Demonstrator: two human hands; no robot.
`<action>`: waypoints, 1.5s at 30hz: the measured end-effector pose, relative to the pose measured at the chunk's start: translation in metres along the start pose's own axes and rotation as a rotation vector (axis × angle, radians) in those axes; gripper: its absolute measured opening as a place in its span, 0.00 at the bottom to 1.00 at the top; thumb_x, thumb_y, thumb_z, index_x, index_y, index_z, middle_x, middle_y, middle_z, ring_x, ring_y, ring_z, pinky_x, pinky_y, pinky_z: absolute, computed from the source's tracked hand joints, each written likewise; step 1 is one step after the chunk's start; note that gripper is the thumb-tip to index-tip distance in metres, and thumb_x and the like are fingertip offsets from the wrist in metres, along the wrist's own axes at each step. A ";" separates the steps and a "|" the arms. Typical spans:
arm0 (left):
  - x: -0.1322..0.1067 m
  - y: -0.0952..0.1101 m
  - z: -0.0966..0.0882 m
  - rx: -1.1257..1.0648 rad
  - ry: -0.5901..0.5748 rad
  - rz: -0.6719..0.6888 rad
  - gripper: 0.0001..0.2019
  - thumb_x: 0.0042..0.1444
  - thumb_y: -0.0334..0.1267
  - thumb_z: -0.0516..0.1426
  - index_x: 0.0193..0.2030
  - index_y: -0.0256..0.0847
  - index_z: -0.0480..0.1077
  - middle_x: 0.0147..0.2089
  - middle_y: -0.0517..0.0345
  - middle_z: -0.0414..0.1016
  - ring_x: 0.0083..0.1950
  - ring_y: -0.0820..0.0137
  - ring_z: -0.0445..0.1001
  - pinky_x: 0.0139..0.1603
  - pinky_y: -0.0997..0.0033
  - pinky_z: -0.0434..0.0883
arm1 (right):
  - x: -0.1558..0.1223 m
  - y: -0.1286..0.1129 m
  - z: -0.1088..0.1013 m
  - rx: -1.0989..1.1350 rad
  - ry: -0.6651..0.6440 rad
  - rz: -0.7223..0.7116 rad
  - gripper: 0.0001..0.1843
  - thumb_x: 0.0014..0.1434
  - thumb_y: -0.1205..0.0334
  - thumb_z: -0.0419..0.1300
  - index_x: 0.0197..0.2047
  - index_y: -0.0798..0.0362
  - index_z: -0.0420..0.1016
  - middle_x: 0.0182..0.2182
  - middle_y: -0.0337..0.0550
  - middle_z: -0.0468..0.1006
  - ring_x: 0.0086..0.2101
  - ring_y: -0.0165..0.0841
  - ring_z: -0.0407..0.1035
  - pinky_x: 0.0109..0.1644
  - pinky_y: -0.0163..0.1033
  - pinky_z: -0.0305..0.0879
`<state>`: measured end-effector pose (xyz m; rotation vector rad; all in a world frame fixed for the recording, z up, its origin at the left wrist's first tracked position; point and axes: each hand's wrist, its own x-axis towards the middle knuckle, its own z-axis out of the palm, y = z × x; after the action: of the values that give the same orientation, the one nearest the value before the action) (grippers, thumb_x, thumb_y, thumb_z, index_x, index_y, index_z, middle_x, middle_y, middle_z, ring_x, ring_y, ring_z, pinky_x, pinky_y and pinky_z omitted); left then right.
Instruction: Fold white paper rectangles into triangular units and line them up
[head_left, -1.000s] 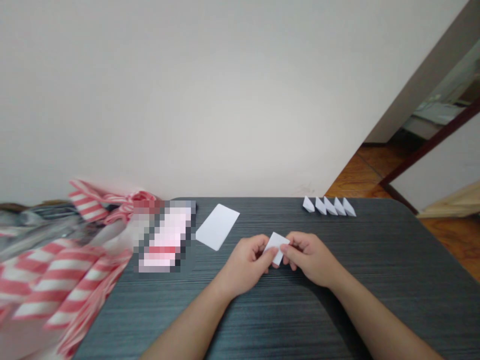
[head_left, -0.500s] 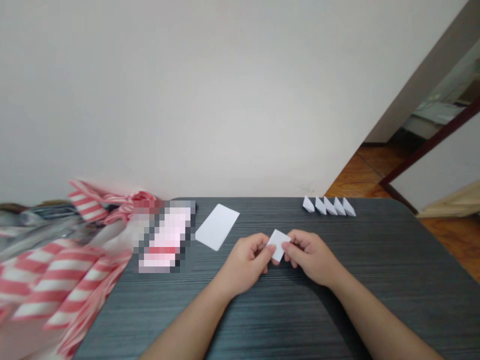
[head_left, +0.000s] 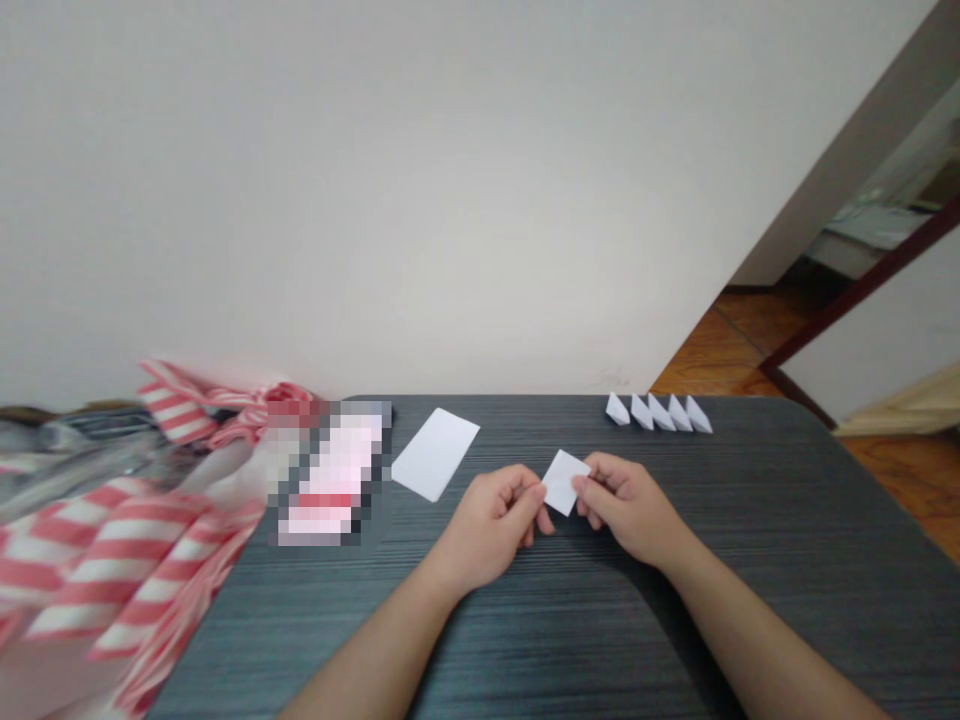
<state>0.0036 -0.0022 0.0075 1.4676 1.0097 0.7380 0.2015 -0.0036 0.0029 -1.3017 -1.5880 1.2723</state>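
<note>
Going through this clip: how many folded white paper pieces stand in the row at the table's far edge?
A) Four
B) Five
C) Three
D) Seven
B. Five separate folded white paper pieces stand side by side in a row along the far edge of the dark table.

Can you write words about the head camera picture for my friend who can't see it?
A right hand pinches a small white paper above a dark table, with the left hand beside it. Five folded paper shapes sit in a row beyond, and a white sheet lies farther left.
</note>
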 end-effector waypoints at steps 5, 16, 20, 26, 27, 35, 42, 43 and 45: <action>0.002 -0.003 0.000 -0.036 0.001 -0.001 0.15 0.64 0.44 0.53 0.31 0.37 0.69 0.23 0.60 0.73 0.21 0.76 0.65 0.23 0.78 0.61 | 0.000 0.004 -0.001 0.024 0.010 0.006 0.12 0.62 0.61 0.56 0.27 0.53 0.66 0.18 0.33 0.70 0.18 0.25 0.61 0.24 0.31 0.57; 0.000 -0.002 0.000 0.004 0.000 0.018 0.14 0.64 0.42 0.52 0.30 0.37 0.68 0.24 0.59 0.73 0.22 0.76 0.66 0.24 0.77 0.62 | 0.001 0.002 -0.001 0.051 0.036 0.016 0.12 0.62 0.60 0.57 0.26 0.52 0.66 0.17 0.32 0.68 0.18 0.25 0.60 0.25 0.32 0.56; 0.001 -0.002 0.001 -0.014 -0.008 0.004 0.13 0.63 0.41 0.53 0.30 0.37 0.68 0.25 0.59 0.73 0.22 0.76 0.65 0.24 0.78 0.62 | 0.001 0.005 -0.001 0.058 0.048 0.012 0.13 0.62 0.60 0.56 0.26 0.52 0.65 0.16 0.32 0.68 0.18 0.26 0.60 0.25 0.32 0.56; 0.003 -0.007 0.002 -0.111 -0.019 0.011 0.09 0.63 0.42 0.53 0.37 0.39 0.67 0.27 0.61 0.73 0.22 0.77 0.65 0.23 0.78 0.62 | 0.001 0.003 0.000 0.002 -0.035 0.016 0.12 0.61 0.62 0.56 0.25 0.52 0.65 0.15 0.31 0.67 0.17 0.25 0.59 0.23 0.31 0.54; 0.003 -0.008 0.002 -0.104 -0.026 0.014 0.09 0.63 0.42 0.54 0.37 0.39 0.67 0.26 0.62 0.71 0.22 0.77 0.65 0.23 0.79 0.61 | 0.000 0.002 0.000 -0.013 -0.054 0.016 0.12 0.61 0.62 0.56 0.25 0.52 0.65 0.15 0.31 0.67 0.17 0.25 0.58 0.23 0.31 0.54; 0.003 -0.005 0.002 -0.060 -0.032 0.004 0.12 0.63 0.44 0.54 0.33 0.39 0.66 0.21 0.65 0.67 0.22 0.76 0.63 0.24 0.79 0.60 | -0.002 0.001 0.003 0.014 -0.088 -0.030 0.09 0.61 0.60 0.58 0.31 0.53 0.69 0.19 0.33 0.69 0.21 0.27 0.61 0.27 0.32 0.57; 0.003 -0.005 0.001 -0.001 -0.037 0.003 0.14 0.62 0.45 0.54 0.29 0.39 0.65 0.21 0.63 0.68 0.23 0.75 0.66 0.26 0.77 0.61 | 0.000 -0.002 0.001 -0.063 -0.068 -0.086 0.12 0.62 0.60 0.57 0.27 0.52 0.67 0.20 0.34 0.68 0.23 0.28 0.62 0.29 0.33 0.59; 0.003 -0.005 0.001 0.021 -0.038 0.005 0.14 0.62 0.45 0.54 0.28 0.39 0.65 0.21 0.63 0.69 0.24 0.74 0.66 0.26 0.77 0.61 | 0.000 -0.002 0.001 -0.073 -0.063 -0.088 0.12 0.62 0.60 0.57 0.27 0.52 0.67 0.20 0.34 0.68 0.23 0.28 0.62 0.29 0.33 0.59; 0.003 -0.005 0.001 0.044 -0.038 0.002 0.15 0.62 0.45 0.54 0.28 0.39 0.64 0.21 0.63 0.69 0.24 0.74 0.66 0.26 0.77 0.61 | 0.000 0.000 0.002 -0.074 -0.063 -0.081 0.12 0.62 0.60 0.57 0.27 0.52 0.66 0.20 0.34 0.68 0.23 0.28 0.62 0.29 0.33 0.58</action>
<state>0.0048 -0.0004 0.0024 1.5152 1.0016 0.6905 0.1999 -0.0036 0.0029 -1.2402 -1.7289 1.2258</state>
